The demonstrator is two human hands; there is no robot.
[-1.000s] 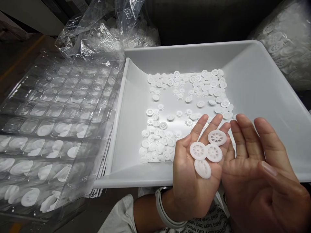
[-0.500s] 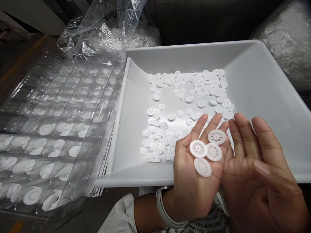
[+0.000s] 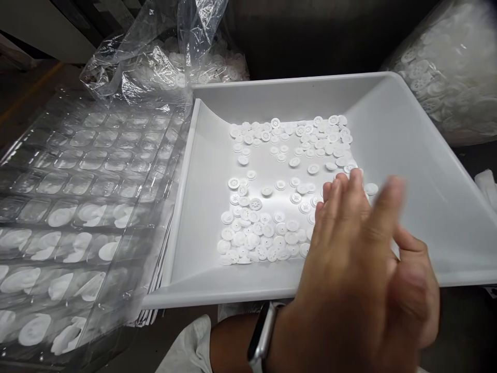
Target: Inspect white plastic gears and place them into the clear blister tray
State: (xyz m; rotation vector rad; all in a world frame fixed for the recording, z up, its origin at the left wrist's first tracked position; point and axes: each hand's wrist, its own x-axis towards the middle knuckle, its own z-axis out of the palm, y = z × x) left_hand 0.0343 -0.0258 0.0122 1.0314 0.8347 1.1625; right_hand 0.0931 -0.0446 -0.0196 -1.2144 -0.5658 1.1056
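Observation:
My left hand [image 3: 341,259], with a watch [image 3: 262,336] on its wrist, is turned with its back towards me. Its fingers are stretched out and slightly blurred over the tray's near right part. Behind and beneath it, my right hand [image 3: 421,300] lies palm to palm against it, mostly covered, its fingers largely hidden. Anything between the palms is out of sight. Many small white plastic spoked wheels [image 3: 252,240] lie scattered on the floor of the white tray [image 3: 407,150], thickest at the near left and the far side.
Left of the tray, a stack of clear blister trays [image 3: 91,160] holds white pieces in its nearer pockets. Behind it stands an open clear bag [image 3: 155,57] of white wheels. Another full bag [image 3: 454,67] bulges at the far right.
My left hand, palm up with several white wheels before, has turned over onto my right hand. Those wheels are now hidden. The view has shifted slightly.

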